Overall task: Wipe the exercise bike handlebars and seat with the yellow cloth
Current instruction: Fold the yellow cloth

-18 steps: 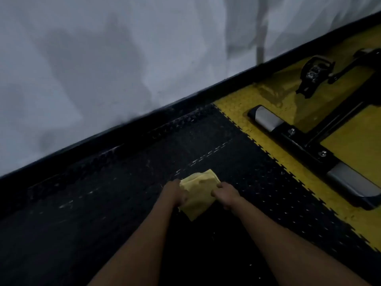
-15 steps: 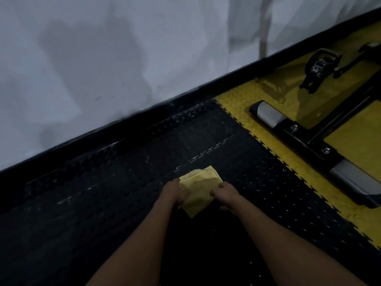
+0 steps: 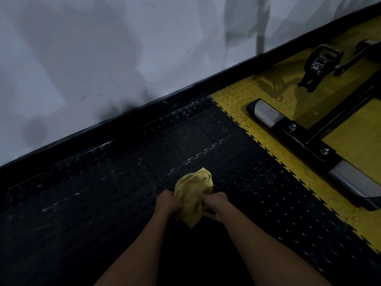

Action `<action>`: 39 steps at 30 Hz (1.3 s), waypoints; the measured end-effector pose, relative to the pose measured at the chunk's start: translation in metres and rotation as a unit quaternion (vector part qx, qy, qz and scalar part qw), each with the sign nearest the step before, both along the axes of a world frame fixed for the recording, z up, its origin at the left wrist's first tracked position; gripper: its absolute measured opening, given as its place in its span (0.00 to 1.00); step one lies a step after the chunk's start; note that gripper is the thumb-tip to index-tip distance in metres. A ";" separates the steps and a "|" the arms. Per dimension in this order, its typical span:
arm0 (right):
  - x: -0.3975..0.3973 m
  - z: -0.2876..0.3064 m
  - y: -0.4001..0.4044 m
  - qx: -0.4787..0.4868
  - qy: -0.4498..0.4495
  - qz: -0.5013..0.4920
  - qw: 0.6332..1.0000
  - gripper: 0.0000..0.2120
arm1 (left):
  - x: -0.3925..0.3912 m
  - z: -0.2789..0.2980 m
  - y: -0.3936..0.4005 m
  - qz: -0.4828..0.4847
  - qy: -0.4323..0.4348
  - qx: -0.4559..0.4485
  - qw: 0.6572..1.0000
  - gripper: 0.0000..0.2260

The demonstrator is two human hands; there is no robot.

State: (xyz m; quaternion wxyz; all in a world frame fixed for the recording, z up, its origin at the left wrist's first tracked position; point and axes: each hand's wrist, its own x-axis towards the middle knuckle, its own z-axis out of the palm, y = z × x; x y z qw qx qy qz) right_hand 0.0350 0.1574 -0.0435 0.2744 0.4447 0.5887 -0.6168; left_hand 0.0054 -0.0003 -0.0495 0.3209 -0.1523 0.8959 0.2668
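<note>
Both hands are on the cloth (image 3: 192, 200) here: left hand (image 3: 168, 204) grips one side, right hand (image 3: 215, 206) pinches the other, held over the black floor mat (image 3: 103, 203). I'd bunch it into a tidy pad first so it wipes evenly. Further out, by the yellow floor's (image 3: 350, 141) edge, only the bike's base bar (image 3: 305, 141) and a pedal (image 3: 319, 62) show. Handlebars and seat aren't visible, so look up next.
</note>
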 end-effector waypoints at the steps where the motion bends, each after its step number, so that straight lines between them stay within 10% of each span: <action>1: 0.001 -0.002 -0.001 0.031 -0.009 0.014 0.999 0.20 | 0.001 0.000 0.000 0.000 0.002 0.007 1.000 0.10; 5: 0.009 -0.001 0.003 0.150 0.007 0.070 0.986 0.16 | 0.004 0.007 0.002 0.022 0.014 0.036 0.999 0.07; 15: -0.019 0.163 0.004 0.063 0.200 -0.008 0.978 0.17 | -0.023 0.149 -0.011 0.085 0.023 0.210 0.974 0.07; 21: -0.031 0.374 0.011 0.071 0.289 -0.004 0.955 0.11 | -0.044 0.374 -0.011 0.106 0.047 0.262 0.958 0.03; 27: -0.043 0.607 0.014 0.107 0.346 0.028 0.932 0.15 | -0.043 0.630 -0.006 0.115 0.118 0.299 0.940 0.22; 39: -0.089 1.074 0.059 0.087 0.478 -0.020 0.874 0.16 | -0.089 1.098 0.034 0.003 0.306 0.297 0.904 0.07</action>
